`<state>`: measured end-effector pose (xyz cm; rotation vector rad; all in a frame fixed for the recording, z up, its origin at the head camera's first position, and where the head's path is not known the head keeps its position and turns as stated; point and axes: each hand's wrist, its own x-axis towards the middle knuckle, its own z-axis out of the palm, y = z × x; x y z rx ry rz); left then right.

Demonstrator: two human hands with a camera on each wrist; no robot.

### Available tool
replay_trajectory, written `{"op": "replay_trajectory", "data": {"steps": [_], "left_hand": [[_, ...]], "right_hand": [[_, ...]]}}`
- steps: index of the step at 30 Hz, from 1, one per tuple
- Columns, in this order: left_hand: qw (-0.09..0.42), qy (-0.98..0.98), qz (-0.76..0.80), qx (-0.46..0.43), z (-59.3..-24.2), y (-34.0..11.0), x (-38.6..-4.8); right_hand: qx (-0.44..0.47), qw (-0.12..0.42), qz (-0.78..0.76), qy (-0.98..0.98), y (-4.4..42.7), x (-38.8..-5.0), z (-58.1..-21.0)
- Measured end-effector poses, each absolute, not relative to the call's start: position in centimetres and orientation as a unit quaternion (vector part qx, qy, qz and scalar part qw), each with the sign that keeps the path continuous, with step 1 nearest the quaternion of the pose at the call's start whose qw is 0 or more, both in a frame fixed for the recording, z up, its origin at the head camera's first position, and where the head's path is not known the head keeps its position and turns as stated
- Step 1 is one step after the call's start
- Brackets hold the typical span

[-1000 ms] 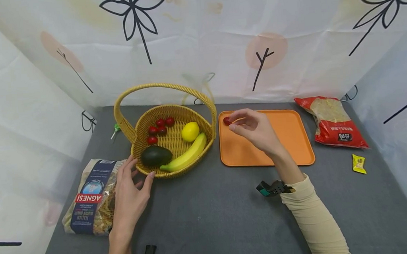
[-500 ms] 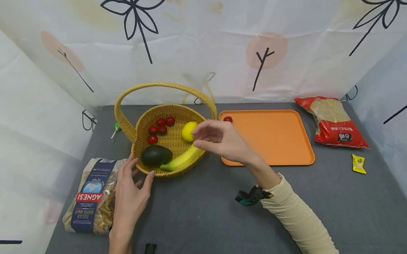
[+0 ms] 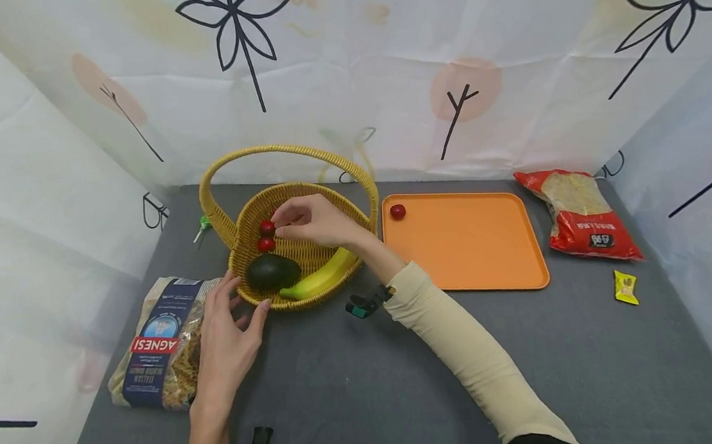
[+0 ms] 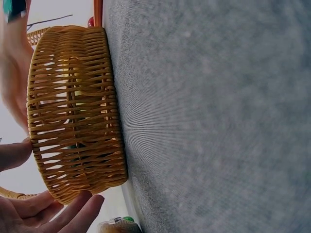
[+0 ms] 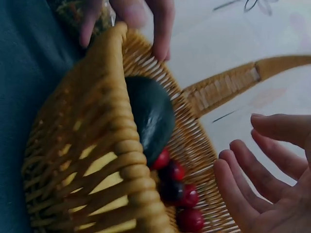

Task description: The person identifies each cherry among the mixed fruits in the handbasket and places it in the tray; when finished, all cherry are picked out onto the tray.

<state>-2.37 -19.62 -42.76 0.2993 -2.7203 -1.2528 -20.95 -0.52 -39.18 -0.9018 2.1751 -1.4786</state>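
We saw that the right hand [image 3: 318, 221] had swung from above the orange tray [image 3: 470, 241] to the wicker basket [image 4: 92, 165] within the last second, passing over the basket's near right side on the way. The tray cherry [image 3: 398, 212] had stayed alone in the tray's far left corner, now in plain view. We judged that this brought the work back to the basket cherries [image 5: 189, 221]; the right wrist view showed five of them clustered beside the avocado [image 3: 273, 272].

We found the right fingertips just beside the cluster, thumb and fingers apart, with nothing between them that we could see. The left hand [image 3: 227, 337] had kept its place at the basket's near left side, thumb and fingertips spread apart and touching the wicker, not clenched round it. The banana [image 3: 319, 280] lay along the basket's near right side, partly behind the right forearm.

As for writing, we read AGNESI in white on a red band across the pasta bag [image 3: 159, 349], with ITALIAN on its blue panel, both upside down to us. We could not make out the white characters on the red bag [image 3: 582, 218], nor the print on the yellow sweet wrapper [image 3: 625, 287]
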Motion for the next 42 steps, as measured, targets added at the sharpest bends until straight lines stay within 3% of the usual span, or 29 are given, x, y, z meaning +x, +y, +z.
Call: {"op": "replay_trajectory", "data": {"steps": [9, 22, 42], "left_hand": [[0.068, -0.902, -0.414, 0.101, -42.7, -19.7, -2.3], [0.072, -0.901, -0.415, 0.102, -42.8, -19.8, -2.4], [0.067, -0.902, -0.415, 0.098, -42.7, -19.6, -2.4]], "right_hand": [[-0.279, 0.283, -0.515, 0.760, -4.0, -22.7, -40.5], [-0.235, 0.332, -0.471, 0.783, -6.3, -22.3, -41.3], [-0.261, 0.213, -0.522, 0.783, -5.0, -21.4, -40.8]]}}
